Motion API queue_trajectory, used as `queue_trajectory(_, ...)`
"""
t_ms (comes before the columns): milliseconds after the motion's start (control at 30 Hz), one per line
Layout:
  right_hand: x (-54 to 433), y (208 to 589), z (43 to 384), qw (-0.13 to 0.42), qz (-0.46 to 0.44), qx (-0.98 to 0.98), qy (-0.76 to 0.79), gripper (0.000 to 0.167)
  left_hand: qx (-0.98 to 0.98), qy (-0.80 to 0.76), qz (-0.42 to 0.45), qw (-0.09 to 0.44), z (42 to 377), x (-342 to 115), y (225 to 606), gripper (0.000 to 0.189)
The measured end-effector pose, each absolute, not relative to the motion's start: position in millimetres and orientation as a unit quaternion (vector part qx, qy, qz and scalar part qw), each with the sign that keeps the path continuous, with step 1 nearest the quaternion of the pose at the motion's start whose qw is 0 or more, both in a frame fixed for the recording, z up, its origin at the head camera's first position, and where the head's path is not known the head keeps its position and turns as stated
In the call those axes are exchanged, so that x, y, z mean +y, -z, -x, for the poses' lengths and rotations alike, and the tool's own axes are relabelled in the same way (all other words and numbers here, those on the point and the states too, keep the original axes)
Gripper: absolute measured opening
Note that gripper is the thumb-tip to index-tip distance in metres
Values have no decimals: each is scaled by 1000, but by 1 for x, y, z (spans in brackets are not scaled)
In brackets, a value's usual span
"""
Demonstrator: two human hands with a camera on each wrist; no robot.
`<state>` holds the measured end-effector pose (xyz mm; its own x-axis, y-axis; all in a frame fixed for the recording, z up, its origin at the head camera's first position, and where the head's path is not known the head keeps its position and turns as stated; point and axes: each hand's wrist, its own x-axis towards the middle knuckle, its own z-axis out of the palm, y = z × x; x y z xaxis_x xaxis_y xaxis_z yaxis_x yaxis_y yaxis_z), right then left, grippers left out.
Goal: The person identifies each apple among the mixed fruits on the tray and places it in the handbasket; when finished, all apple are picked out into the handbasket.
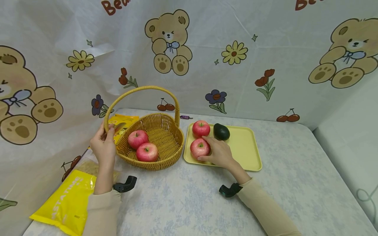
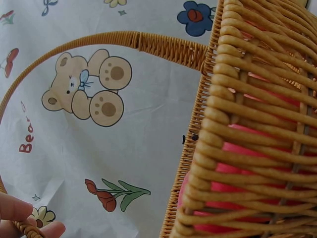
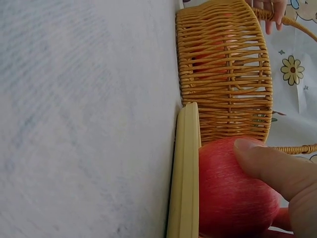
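Note:
In the head view my left hand (image 1: 104, 146) pinches the handle of a wicker basket (image 1: 166, 137) at its left side. Two red apples (image 1: 147, 152) lie inside, toward the basket's left. To the right, my right hand (image 1: 219, 153) holds another red apple (image 1: 200, 148) at the front left of a yellow tray (image 1: 246, 147). The right wrist view has the thumb (image 3: 270, 166) pressed on that apple, beside the tray's rim. Behind it on the tray sit one more apple (image 1: 201, 128) and a dark green avocado (image 1: 221, 131).
A yellow bag (image 1: 69, 200) lies at the left front of the table (image 1: 177, 203). Another yellow package (image 1: 127, 120) is behind the basket's left side. A printed bear cloth (image 1: 206, 29) hangs at the back.

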<state>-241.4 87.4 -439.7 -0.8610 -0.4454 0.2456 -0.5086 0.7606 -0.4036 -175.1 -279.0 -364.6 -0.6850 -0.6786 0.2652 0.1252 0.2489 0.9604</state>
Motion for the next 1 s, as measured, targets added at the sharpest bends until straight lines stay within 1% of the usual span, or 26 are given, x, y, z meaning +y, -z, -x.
queue_trajectory(200,88,439,242,68,-257,-933,-243,81,-712,582,-195,341,175,-279,364,39)
queue_trajectory(333,90,433,241,62,-269,-917,-286,83,-711,584,-195,340,175,-279,364,39)
queue_trajectory(467,92,421,238,61,-283,-898,-330,84,-711,583,-199,340,175,-279,364,39)
queue_trajectory(667,93,398,232,71,-287,-875,-384,81,-711,582,-199,341,174,-279,363,38)
queue_trajectory(833,82,385,231,80,-303,-850,-423,83,-711,582,-201,340,173,-279,362,38)
queue_trajectory(1000,58,378,234,92,-314,-841,-431,83,-713,580,-202,337,174,-278,362,39)
